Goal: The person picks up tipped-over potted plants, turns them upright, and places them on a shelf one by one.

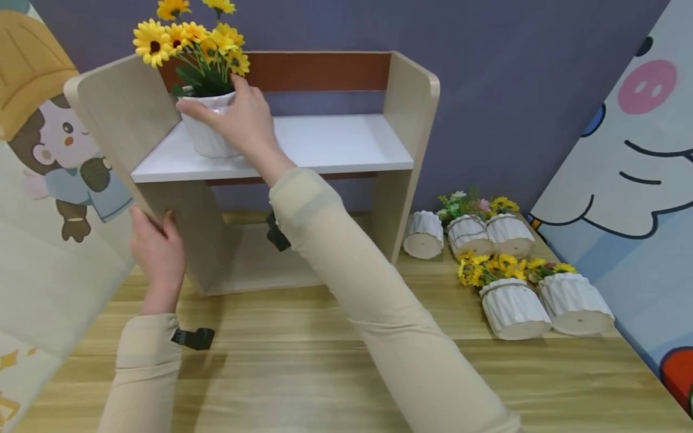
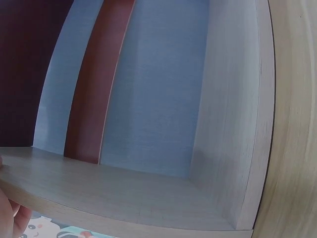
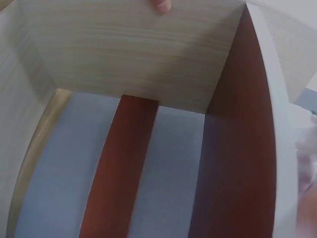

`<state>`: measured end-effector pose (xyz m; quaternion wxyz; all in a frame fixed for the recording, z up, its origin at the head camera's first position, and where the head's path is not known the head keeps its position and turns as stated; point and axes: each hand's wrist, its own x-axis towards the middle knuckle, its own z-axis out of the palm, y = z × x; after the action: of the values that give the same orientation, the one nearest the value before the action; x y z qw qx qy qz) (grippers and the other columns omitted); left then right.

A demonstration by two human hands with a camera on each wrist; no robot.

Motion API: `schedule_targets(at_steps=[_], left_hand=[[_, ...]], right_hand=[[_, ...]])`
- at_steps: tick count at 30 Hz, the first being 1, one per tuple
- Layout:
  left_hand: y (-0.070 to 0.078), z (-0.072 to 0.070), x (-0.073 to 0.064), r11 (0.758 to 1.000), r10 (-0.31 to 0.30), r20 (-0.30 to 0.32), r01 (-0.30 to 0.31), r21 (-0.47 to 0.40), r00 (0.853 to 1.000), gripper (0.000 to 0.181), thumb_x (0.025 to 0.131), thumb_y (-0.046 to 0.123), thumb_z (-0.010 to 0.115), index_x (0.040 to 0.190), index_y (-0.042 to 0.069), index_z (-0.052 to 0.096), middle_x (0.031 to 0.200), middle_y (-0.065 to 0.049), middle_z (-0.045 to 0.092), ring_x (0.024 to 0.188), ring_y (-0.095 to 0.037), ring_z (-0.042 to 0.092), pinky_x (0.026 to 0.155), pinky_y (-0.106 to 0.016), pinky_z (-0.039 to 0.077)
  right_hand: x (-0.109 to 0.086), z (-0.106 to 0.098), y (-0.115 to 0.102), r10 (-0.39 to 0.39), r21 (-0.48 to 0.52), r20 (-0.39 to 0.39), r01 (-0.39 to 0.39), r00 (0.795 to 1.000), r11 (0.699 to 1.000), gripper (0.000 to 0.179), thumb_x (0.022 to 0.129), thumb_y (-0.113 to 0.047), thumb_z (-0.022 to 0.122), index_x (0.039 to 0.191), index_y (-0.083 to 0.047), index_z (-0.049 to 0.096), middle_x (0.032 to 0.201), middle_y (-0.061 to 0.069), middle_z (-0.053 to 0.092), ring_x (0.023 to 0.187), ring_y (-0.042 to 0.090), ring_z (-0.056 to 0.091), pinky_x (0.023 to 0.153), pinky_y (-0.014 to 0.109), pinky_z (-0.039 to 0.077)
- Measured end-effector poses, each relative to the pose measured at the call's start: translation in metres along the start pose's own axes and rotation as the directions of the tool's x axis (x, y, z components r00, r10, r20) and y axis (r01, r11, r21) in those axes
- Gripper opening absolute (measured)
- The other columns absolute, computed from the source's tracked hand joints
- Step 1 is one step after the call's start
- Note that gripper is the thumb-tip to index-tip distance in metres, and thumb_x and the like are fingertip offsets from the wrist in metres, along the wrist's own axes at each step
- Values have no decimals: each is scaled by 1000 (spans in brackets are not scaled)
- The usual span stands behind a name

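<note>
A white fluted flower pot [image 1: 208, 135] with yellow artificial sunflowers [image 1: 200, 39] stands at the left end of the white upper shelf board [image 1: 335, 141]. My right hand [image 1: 243, 117] grips this pot near its rim, thumb across the front and fingers at the right side. Lower down, my left hand [image 1: 158, 249] holds the front edge of the shelf unit's left side panel [image 1: 186, 222]. Its fingertip [image 3: 161, 6] shows against the panel's inner face in the right wrist view. In the left wrist view, part of the left hand [image 2: 10, 215] wraps that panel's edge.
Several white flower pots lie tipped on their sides at the right of the wooden table [image 1: 260, 355], among them a pot [image 1: 514, 307] with yellow flowers and a smaller pot [image 1: 423, 234] beside the unit. A purple wall [image 1: 487, 90] rises behind; a brown back strip [image 1: 325, 72] spans the unit.
</note>
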<state>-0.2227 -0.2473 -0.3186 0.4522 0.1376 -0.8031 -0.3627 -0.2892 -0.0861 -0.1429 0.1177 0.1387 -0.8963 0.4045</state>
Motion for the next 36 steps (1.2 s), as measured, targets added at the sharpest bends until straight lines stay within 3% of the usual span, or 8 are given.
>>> schedule_targets(at_steps=[3, 13, 21, 28, 31, 36], left_hand=[[-2, 1, 0, 1000, -7, 7, 7, -1, 1000, 40, 93, 33, 45, 116, 0, 43, 111, -26, 55, 104, -43, 52, 83, -54, 36], [-4, -1, 0, 1000, -24, 29, 24, 7, 999, 41, 93, 34, 44, 117, 1, 42, 113, -26, 54, 106, -43, 51, 84, -54, 36], [-4, -2, 1, 1000, -23, 29, 23, 9, 999, 40, 93, 33, 44, 116, 1, 42, 113, -26, 54, 105, -44, 51, 85, -54, 36], [-4, -3, -1, 1000, -20, 21, 20, -5, 1000, 41, 93, 34, 44, 116, 0, 43, 111, -26, 55, 104, -44, 52, 83, -55, 36], [-4, -3, -2, 1000, -27, 29, 27, -5, 999, 41, 93, 36, 43, 116, 1, 42, 111, -25, 55, 105, -43, 52, 83, -54, 37], [-4, -3, -1, 1000, -19, 31, 19, 4, 999, 42, 93, 36, 42, 114, 0, 42, 110, -26, 54, 105, -44, 52, 82, -54, 37]], right_hand=[[-3, 0, 0, 9, 0, -5, -9, 1000, 1000, 92, 71, -66, 58, 144, -26, 19, 143, -11, 27, 128, 0, 29, 100, 14, 29], [-18, -5, -6, -1, -83, -69, -5, 998, 997, 86, 74, -67, 55, 140, -19, 29, 139, -5, 31, 115, 4, 43, 91, 14, 38], [-29, -17, -1, -111, -97, -56, 106, 992, 990, 64, 80, -55, 57, 130, -19, 41, 135, -6, 34, 111, 3, 44, 88, 13, 37], [-44, -24, 17, -182, -72, -54, 178, 982, 981, 54, 81, -49, 59, 124, -17, 48, 134, -4, 37, 114, 6, 44, 91, 16, 37], [-50, -30, 29, -237, -41, -81, 235, 968, 971, 48, 82, -41, 60, 121, -14, 51, 131, -1, 40, 112, 10, 46, 89, 17, 38], [-62, -46, 48, -338, 53, -162, 351, 927, 935, 40, 81, -29, 64, 115, -10, 55, 123, 3, 48, 110, 12, 50, 88, 17, 38]])
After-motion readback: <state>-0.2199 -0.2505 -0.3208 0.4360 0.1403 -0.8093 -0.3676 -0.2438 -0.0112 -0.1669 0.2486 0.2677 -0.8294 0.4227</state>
